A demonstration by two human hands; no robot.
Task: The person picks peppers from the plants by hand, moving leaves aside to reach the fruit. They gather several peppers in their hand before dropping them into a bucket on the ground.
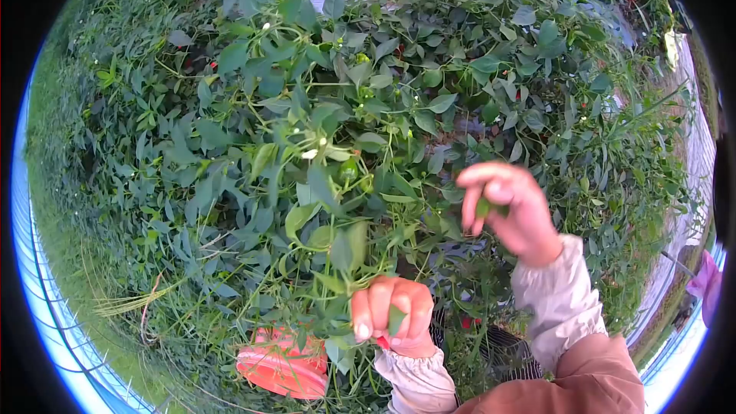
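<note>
Leafy green plants [330,119] with small white flowers and a few red fruits spread in front of me. At the lower middle, my left hand [392,310] is closed around plant stems and leaves, and a bit of something red shows beneath its fingers. Up and to the right, my right hand [510,203] hovers over the foliage with its fingers curled. Something small and green shows by its thumb and fingers, too blurred to name. A green fruit [349,170] hangs among the leaves above my left hand.
A red plastic basket [284,364] sits in the foliage at the lower left. Grass [57,222] runs along the left. Pale ground sheeting [694,161] lies at the right, with a purple object [705,284] near the edge. Striped cloth [510,356] shows between my arms.
</note>
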